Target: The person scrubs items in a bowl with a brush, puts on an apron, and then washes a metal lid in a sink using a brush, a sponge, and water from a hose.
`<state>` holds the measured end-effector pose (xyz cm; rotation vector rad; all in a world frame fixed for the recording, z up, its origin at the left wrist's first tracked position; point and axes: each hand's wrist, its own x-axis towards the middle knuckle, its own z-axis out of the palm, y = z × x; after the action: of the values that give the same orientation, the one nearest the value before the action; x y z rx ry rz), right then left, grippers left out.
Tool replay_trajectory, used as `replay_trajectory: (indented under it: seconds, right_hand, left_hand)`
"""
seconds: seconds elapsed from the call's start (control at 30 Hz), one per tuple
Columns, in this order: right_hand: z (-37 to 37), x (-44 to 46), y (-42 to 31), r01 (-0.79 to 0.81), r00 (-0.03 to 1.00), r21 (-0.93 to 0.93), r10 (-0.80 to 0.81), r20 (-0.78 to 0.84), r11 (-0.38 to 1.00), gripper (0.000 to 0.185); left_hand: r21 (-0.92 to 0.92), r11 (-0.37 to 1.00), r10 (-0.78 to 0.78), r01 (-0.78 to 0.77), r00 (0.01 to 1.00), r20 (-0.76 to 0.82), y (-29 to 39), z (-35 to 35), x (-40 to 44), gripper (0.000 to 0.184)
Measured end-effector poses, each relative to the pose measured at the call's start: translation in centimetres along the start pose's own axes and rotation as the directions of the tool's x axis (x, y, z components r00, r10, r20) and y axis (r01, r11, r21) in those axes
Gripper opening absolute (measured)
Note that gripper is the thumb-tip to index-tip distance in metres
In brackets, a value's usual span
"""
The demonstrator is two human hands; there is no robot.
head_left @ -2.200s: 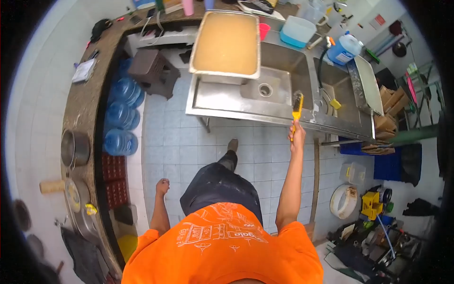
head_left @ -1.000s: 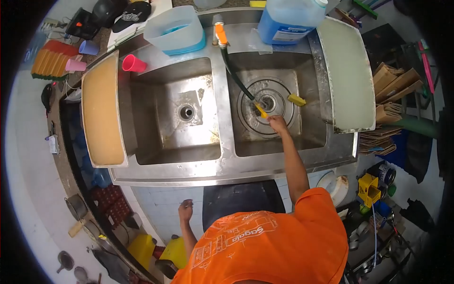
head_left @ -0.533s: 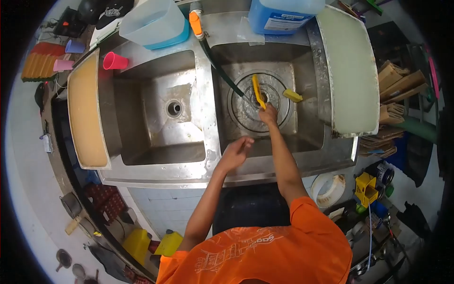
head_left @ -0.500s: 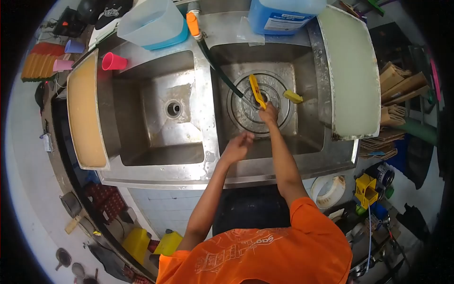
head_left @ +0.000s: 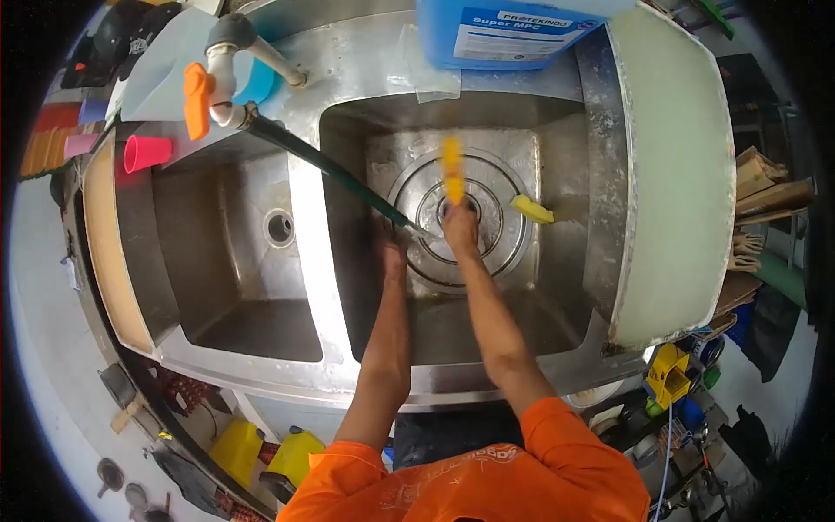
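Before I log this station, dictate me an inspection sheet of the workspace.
Surface: steel sink, two basins.
Tools: yellow brush, blurred, in the right hand; yellow sponge in the right basin.
Clutter: pink cup and blue jug behind the basins; one tray each side.
Hands: both in the right basin; left hand near the hose, grip unclear.
Cables: none clearly visible; the hose hangs from the tap.
Surroundings: cardboard at right.

Glossy metal sink (head_left: pixel 315 235), plastic brush handle (head_left: pixel 453 170)
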<state>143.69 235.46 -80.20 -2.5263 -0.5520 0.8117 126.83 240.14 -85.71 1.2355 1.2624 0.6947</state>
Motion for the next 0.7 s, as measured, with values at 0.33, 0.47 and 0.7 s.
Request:
replay_trajectory:
  seconds: [0.33,0.47,0.7]
  right_hand:
    - [0.7,0.1,0.3,0.08,0.98,0.22,-0.037,-0.194,0.972,0.032]
    - [2.2,-0.2,0.9,-0.102,0.981,0.208,0.134,-0.142,0.973,0.033]
    - [1.1,-2.3,0.6,-0.147,0.938,0.392,0.254,-0.236,0.908,0.035]
  left_hand:
    - [0.888,0.369,0.363,-0.272,0.923,0.132,-9.5,-1.4,1.9,0.049]
    - [0.671,0.673,-0.29,0.311,0.946,-0.147,0.2,0.1,1.5,0.05]
    - [0.578,0.728,-0.376,0.369,0.92,-0.114,-3.2,-1.1,2.1,0.051]
